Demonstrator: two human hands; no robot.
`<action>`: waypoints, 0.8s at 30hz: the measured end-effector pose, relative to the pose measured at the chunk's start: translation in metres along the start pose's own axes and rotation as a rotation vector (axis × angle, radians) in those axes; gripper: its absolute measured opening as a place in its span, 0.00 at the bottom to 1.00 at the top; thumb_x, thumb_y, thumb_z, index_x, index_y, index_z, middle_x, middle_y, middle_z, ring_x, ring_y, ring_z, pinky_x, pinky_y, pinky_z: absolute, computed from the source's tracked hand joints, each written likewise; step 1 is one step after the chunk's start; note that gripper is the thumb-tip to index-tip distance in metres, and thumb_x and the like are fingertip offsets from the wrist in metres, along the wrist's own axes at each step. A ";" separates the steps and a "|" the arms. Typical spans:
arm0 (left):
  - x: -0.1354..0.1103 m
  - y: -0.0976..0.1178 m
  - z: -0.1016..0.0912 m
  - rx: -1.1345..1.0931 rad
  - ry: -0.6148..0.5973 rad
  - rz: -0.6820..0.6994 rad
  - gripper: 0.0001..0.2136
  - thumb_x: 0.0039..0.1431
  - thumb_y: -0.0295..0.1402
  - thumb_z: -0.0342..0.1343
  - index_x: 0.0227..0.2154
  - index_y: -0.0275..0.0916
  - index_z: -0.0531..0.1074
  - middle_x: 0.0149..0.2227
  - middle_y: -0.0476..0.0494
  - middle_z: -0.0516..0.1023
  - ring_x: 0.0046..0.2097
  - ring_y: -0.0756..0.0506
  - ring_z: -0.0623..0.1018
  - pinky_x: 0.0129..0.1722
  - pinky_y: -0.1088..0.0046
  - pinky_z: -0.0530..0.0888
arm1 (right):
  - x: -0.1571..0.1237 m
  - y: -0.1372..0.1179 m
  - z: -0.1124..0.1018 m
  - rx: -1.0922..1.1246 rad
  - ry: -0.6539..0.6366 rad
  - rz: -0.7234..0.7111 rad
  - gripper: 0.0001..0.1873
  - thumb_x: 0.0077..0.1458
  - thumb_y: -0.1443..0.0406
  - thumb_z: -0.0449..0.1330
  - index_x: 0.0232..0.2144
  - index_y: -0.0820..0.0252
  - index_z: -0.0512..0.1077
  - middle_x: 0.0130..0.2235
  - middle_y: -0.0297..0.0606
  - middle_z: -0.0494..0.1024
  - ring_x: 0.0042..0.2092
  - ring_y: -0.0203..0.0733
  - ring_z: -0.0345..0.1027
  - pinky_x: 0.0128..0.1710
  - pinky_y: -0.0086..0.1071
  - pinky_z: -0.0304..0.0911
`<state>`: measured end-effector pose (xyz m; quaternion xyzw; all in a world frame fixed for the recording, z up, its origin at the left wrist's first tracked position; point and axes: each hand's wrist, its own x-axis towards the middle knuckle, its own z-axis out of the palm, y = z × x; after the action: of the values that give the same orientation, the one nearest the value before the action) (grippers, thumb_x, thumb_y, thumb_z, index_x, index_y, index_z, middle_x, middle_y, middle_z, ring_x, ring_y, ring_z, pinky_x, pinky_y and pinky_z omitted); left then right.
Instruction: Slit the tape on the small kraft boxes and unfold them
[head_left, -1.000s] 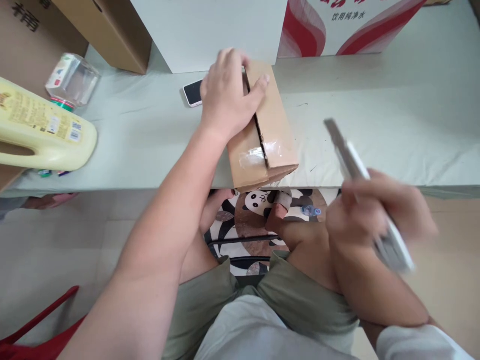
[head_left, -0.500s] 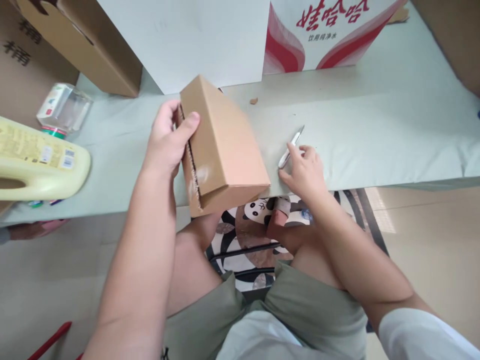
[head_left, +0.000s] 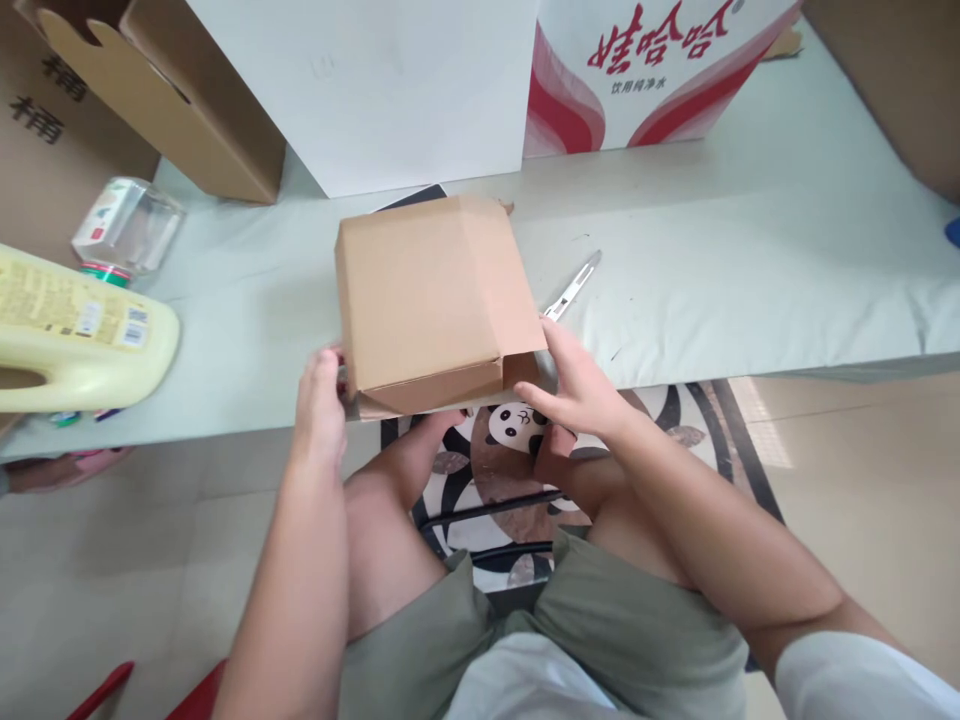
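Observation:
A brown cardboard box [head_left: 420, 300] rests near the table's front edge, with a flap [head_left: 514, 280] sticking out at its right side. My left hand [head_left: 322, 400] grips the box at its lower left edge; some of its fingers are hidden behind the cardboard. By the flap's right corner is my right hand [head_left: 577, 385], its thumb and forefinger spread apart. Just beyond that hand, a white-handled utility knife [head_left: 571, 287] lies on the pale green tablecloth, its near end hidden by the hand.
Behind the box stand a large white carton [head_left: 405, 90] and a red-and-white water carton [head_left: 637, 80]. A dark flat object [head_left: 416, 197] shows partly behind the box. At left lie a yellow jug [head_left: 90, 330] and a clear bottle [head_left: 131, 225], near a tall cardboard box [head_left: 202, 130].
The box has turned and been lowered, its broad side now facing up. My right hand has let go of the knife and moved left to the box. My left hand has shifted down its side.

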<state>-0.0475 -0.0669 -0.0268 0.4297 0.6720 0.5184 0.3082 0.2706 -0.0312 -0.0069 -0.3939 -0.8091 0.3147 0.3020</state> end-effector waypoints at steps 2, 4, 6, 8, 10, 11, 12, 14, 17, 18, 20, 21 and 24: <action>-0.011 0.001 -0.002 -0.054 0.040 -0.018 0.35 0.44 0.69 0.60 0.39 0.40 0.77 0.57 0.35 0.73 0.63 0.33 0.72 0.63 0.56 0.70 | 0.002 -0.003 0.003 0.107 -0.013 0.053 0.39 0.58 0.54 0.60 0.68 0.59 0.57 0.68 0.52 0.66 0.70 0.58 0.60 0.69 0.57 0.60; -0.019 0.009 -0.001 -0.133 0.073 -0.022 0.33 0.37 0.62 0.69 0.40 0.42 0.78 0.56 0.38 0.74 0.63 0.34 0.72 0.66 0.57 0.68 | 0.003 -0.003 0.006 0.209 0.004 0.098 0.44 0.56 0.53 0.61 0.69 0.61 0.53 0.69 0.53 0.65 0.70 0.58 0.59 0.70 0.55 0.60; -0.025 0.019 0.002 -0.214 0.097 -0.024 0.31 0.36 0.55 0.74 0.42 0.44 0.77 0.48 0.40 0.77 0.55 0.37 0.78 0.63 0.55 0.71 | 0.004 -0.002 0.010 0.290 0.040 0.125 0.44 0.56 0.51 0.61 0.69 0.61 0.54 0.68 0.53 0.66 0.70 0.57 0.60 0.70 0.53 0.60; -0.028 0.026 0.005 -0.280 0.114 -0.033 0.31 0.34 0.54 0.76 0.41 0.44 0.76 0.41 0.43 0.78 0.48 0.39 0.80 0.57 0.55 0.76 | 0.005 -0.001 0.012 0.326 0.075 0.139 0.41 0.57 0.50 0.61 0.67 0.59 0.57 0.66 0.51 0.68 0.69 0.56 0.62 0.69 0.51 0.61; -0.029 0.029 0.008 -0.356 0.085 -0.026 0.35 0.30 0.57 0.77 0.40 0.44 0.75 0.41 0.42 0.79 0.49 0.38 0.80 0.54 0.56 0.78 | 0.004 0.000 0.012 0.338 0.091 0.150 0.38 0.57 0.49 0.61 0.64 0.58 0.60 0.64 0.50 0.70 0.67 0.55 0.64 0.66 0.50 0.65; -0.029 0.029 0.010 -0.395 0.049 -0.014 0.36 0.28 0.59 0.76 0.40 0.44 0.74 0.42 0.41 0.80 0.51 0.36 0.80 0.54 0.56 0.78 | 0.003 0.000 0.012 0.348 0.092 0.162 0.37 0.57 0.50 0.61 0.63 0.58 0.61 0.62 0.50 0.72 0.64 0.55 0.67 0.63 0.50 0.68; -0.028 0.028 0.011 -0.428 0.019 0.010 0.37 0.27 0.60 0.76 0.40 0.44 0.74 0.44 0.40 0.80 0.53 0.35 0.80 0.55 0.57 0.78 | 0.003 -0.001 0.012 0.359 0.096 0.178 0.36 0.57 0.50 0.61 0.63 0.57 0.61 0.60 0.51 0.73 0.60 0.54 0.70 0.59 0.49 0.71; -0.027 0.024 0.013 -0.455 0.004 0.063 0.38 0.27 0.60 0.76 0.42 0.44 0.75 0.47 0.39 0.81 0.56 0.36 0.80 0.58 0.59 0.77 | 0.002 -0.002 0.010 0.369 0.109 0.219 0.34 0.57 0.51 0.60 0.62 0.57 0.61 0.57 0.50 0.75 0.54 0.51 0.74 0.50 0.46 0.75; -0.025 0.019 0.013 -0.436 0.089 0.065 0.39 0.23 0.55 0.79 0.43 0.47 0.76 0.46 0.43 0.81 0.54 0.39 0.80 0.58 0.63 0.76 | 0.002 -0.006 0.008 0.348 0.152 0.268 0.31 0.56 0.54 0.59 0.59 0.56 0.63 0.54 0.49 0.76 0.50 0.50 0.75 0.45 0.44 0.76; -0.024 0.018 0.012 -0.420 0.110 0.052 0.40 0.22 0.55 0.80 0.43 0.47 0.76 0.45 0.44 0.81 0.52 0.40 0.81 0.56 0.64 0.77 | 0.003 -0.007 0.007 0.337 0.162 0.281 0.30 0.56 0.55 0.59 0.59 0.56 0.63 0.54 0.48 0.77 0.50 0.50 0.74 0.45 0.44 0.76; -0.022 0.018 0.010 -0.383 0.135 0.034 0.39 0.22 0.55 0.80 0.41 0.44 0.77 0.42 0.44 0.81 0.46 0.43 0.82 0.50 0.67 0.79 | 0.003 -0.008 0.006 0.319 0.166 0.302 0.30 0.55 0.55 0.59 0.59 0.56 0.63 0.54 0.48 0.77 0.49 0.50 0.75 0.43 0.43 0.76; -0.022 0.019 0.008 -0.362 0.137 0.025 0.38 0.22 0.54 0.80 0.39 0.43 0.77 0.40 0.45 0.80 0.42 0.44 0.81 0.45 0.69 0.80 | 0.003 -0.009 0.006 0.309 0.165 0.306 0.30 0.55 0.55 0.59 0.58 0.56 0.64 0.54 0.49 0.77 0.49 0.50 0.75 0.42 0.43 0.76; -0.025 0.022 0.003 -0.307 0.107 -0.024 0.37 0.23 0.53 0.80 0.38 0.38 0.76 0.31 0.47 0.78 0.28 0.50 0.75 0.24 0.76 0.72 | 0.003 -0.010 0.006 0.296 0.166 0.270 0.27 0.57 0.53 0.58 0.57 0.56 0.65 0.52 0.48 0.78 0.48 0.50 0.75 0.41 0.43 0.76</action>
<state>-0.0280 -0.0856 -0.0073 0.3414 0.6055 0.6334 0.3401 0.2601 -0.0354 -0.0028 -0.4748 -0.6661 0.4342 0.3772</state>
